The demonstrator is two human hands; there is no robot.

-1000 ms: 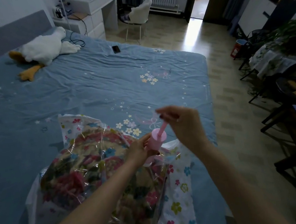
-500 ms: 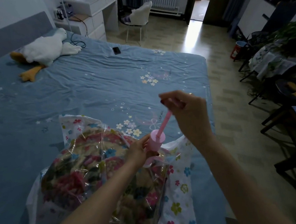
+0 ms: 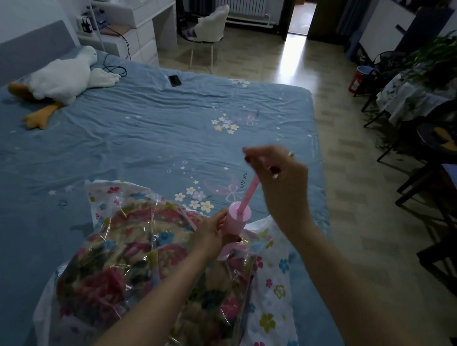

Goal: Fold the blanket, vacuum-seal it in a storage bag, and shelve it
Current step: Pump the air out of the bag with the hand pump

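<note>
**Hand pump drawn up over the bagged blanket**

The left hand has its fingers wrapped around the pink pump barrel, which stands a little tilted on top of the storage bag. Just below those fingers the barrel's flared pink base meets the clear plastic. The right hand is raised above and to the right of the left, with its fingers pinched shut on the top of the pink plunger rod. The rod runs down and to the left from those fingertips into the cap of the barrel, with much of its length showing.

The folded floral blanket lies inside the bag, under and to the left of the left hand's fingers, and the plastic over it is loose and crinkled. The bag's flower-printed white edge spreads out below the right wrist. The bag rests on the blue bedsheet, at the near side of the bed.

Well beyond both hands, a white plush goose lies near the headboard, and a dark phone lies flat on the sheet to its right.
</note>
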